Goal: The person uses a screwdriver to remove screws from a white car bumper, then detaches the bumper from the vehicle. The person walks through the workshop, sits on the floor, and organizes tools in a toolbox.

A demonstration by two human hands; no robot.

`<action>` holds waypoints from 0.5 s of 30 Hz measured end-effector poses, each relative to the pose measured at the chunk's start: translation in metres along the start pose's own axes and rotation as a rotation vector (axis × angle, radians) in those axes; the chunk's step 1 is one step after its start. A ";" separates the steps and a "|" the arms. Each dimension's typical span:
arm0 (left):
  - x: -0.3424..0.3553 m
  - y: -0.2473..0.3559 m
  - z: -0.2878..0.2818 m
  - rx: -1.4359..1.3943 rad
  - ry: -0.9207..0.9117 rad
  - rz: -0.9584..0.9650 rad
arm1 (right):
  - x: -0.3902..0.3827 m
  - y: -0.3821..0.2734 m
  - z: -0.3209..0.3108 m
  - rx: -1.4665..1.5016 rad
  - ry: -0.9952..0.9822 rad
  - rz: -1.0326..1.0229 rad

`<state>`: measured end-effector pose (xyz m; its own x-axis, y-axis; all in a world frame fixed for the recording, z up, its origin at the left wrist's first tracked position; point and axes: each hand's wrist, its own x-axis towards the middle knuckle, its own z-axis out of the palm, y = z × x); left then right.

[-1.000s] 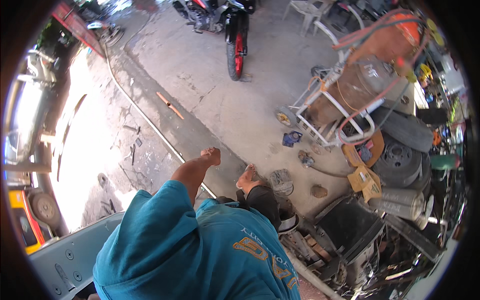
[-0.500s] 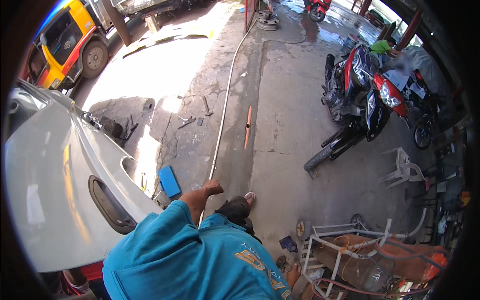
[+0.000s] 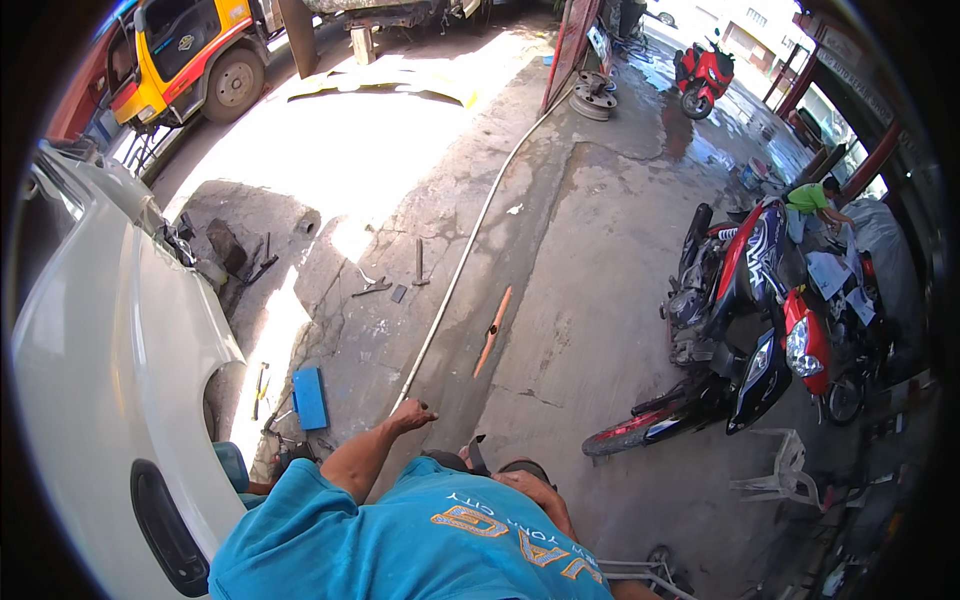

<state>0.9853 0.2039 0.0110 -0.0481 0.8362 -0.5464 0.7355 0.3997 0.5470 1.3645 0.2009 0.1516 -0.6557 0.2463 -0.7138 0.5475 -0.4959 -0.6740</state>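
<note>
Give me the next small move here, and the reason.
Probably place the next step to the right of the orange strip: it lies on the concrete floor ahead of the left hand, right of the pale hose, and might trip a foot.

A vehicle repair workshop is spreading across a cracked, stained grey concrete floor (image 3: pixel 570 270). On the near left, a glossy white vehicle body (image 3: pixel 90 360) is standing close to a flat blue rectangular case (image 3: pixel 310 398); farther on, a dark plier-like tool (image 3: pixel 372 287) and a long-handled hammer (image 3: pixel 419 262) are lying loose. A long pale hose (image 3: pixel 465 263) is running toward stacked round metal wheel rims (image 3: pixel 592 99) at the far end. A yellow-and-red truck (image 3: pixel 185 50) is standing far left, and a black-and-red motorcycle (image 3: pixel 765 255) is standing on the right.
</note>
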 end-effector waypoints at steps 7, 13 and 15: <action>0.026 0.054 -0.052 -0.428 0.054 -0.183 | 0.036 -0.074 -0.122 -0.296 0.225 -0.230; 0.044 0.002 -0.010 -0.259 -0.067 -0.464 | 0.042 -0.078 -0.277 -0.236 0.810 -0.123; 0.064 0.021 -0.010 -0.206 -0.162 -0.513 | 0.023 -0.074 -0.313 -0.193 0.948 -0.034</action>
<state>0.9907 0.2694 -0.0059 -0.2473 0.4544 -0.8558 0.4978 0.8173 0.2901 1.4712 0.5039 0.1258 -0.0271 0.8696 -0.4930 0.6676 -0.3513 -0.6564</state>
